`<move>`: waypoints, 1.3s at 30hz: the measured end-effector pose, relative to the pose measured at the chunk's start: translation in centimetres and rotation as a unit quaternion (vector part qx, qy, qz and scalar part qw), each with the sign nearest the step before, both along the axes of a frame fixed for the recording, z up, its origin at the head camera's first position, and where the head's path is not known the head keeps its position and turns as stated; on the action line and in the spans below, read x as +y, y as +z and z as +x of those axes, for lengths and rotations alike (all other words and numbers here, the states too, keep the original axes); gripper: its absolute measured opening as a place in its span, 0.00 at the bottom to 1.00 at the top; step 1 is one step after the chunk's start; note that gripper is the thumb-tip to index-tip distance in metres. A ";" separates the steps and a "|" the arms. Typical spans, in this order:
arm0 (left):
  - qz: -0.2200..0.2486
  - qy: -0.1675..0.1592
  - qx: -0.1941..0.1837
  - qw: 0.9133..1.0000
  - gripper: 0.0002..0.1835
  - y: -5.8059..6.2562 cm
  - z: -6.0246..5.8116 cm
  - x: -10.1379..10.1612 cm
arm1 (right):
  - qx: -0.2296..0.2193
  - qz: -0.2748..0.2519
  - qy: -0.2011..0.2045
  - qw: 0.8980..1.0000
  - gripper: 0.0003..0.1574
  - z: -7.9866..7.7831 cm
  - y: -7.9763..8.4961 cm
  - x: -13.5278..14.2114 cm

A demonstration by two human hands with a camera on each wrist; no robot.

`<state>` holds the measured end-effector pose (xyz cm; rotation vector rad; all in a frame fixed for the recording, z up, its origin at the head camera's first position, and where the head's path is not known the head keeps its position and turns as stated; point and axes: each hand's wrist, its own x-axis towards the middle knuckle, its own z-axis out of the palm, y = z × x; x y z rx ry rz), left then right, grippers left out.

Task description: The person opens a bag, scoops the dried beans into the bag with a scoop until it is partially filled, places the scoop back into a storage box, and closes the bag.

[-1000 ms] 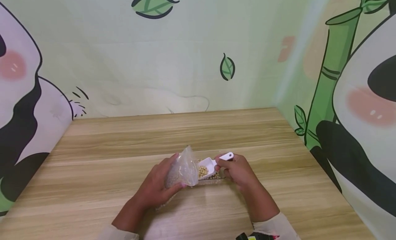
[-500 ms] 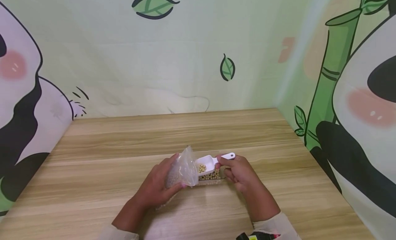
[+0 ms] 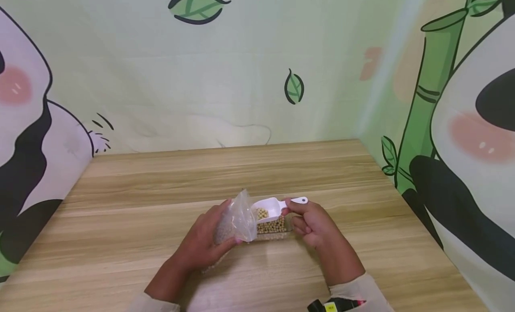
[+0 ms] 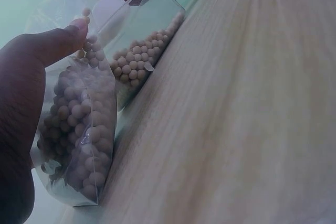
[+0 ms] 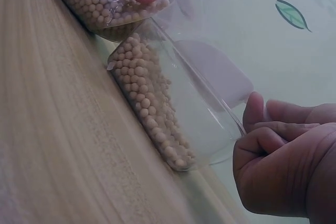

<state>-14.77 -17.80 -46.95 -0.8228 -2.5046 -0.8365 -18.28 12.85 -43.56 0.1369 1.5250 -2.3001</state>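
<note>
My left hand (image 3: pixel 209 236) grips a clear plastic bag (image 3: pixel 240 220) of pale round beans that look like soybeans. In the left wrist view, the thumb presses the bag (image 4: pixel 79 129) near its mouth. A white scoop (image 3: pixel 271 208) with some beans in it is pinched by its handle in my right hand (image 3: pixel 315 222). Its front end is at the bag's mouth, above a clear box (image 3: pixel 277 236) partly filled with the same beans. In the right wrist view, the box (image 5: pixel 194 124) stands on the table, with the scoop (image 5: pixel 215 72) behind its clear wall.
A wood-grain table (image 3: pixel 161 178) lies under everything. Behind it rises a pale green wall (image 3: pixel 249 70) printed with leaves, bamboo and pandas. A dark strapped device (image 3: pixel 334 305) is at my right wrist.
The scoop has risen slightly and become more level, uncovering more of the beans in the box. My left hand and the bag have stayed nearly still.
</note>
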 end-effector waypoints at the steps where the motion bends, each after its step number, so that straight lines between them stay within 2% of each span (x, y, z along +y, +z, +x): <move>1: 0.000 0.000 0.000 1.000 0.52 0.0 0.0 0.0 | -0.004 -0.009 0.000 1.000 0.07 0.0 0.0 0.0; 5: 0.002 -0.001 -0.001 1.000 0.52 -0.1 0.0 -0.1 | -0.011 -0.034 -0.008 0.999 0.14 -0.1 0.1 0.2; 9: 0.003 -0.001 -0.003 1.000 0.52 -0.1 -0.1 -0.1 | -0.010 -0.049 -0.036 0.998 0.15 0.0 0.4 0.2; 13: 0.004 0.000 -0.006 1.000 0.53 0.0 -0.1 -0.1 | -0.001 -0.055 -0.067 0.996 0.14 0.0 0.7 0.2; 19: 0.002 0.002 -0.007 1.000 0.53 -0.1 -0.1 -0.1 | 0.032 -0.081 -0.092 0.992 0.17 0.0 1.0 0.1; 22: 0.001 0.002 -0.002 1.000 0.52 -0.3 -0.2 -0.1 | 0.062 -0.095 -0.088 0.990 0.20 0.2 1.0 0.0; 28: 0.003 0.002 0.000 1.000 0.52 -0.2 -0.2 -0.1 | 0.151 -0.127 -0.041 0.979 0.22 0.7 0.8 -0.2; 30: 0.004 0.002 -0.001 1.000 0.52 -0.1 -0.1 -0.1 | 0.181 -0.115 -0.036 0.976 0.20 0.8 0.8 -0.5; 33: 0.004 0.003 -0.002 1.000 0.53 -0.1 -0.1 -0.1 | 0.213 -0.068 -0.050 0.973 0.19 1.1 0.9 -1.0; 36: 0.005 0.002 -0.002 1.000 0.53 -0.1 -0.1 -0.1 | 0.234 -0.011 -0.072 0.969 0.20 1.3 1.1 -1.5; 39: 0.005 0.000 -0.001 1.000 0.52 -0.2 -0.1 -0.1 | 0.251 0.024 -0.085 0.964 0.21 1.5 1.2 -1.9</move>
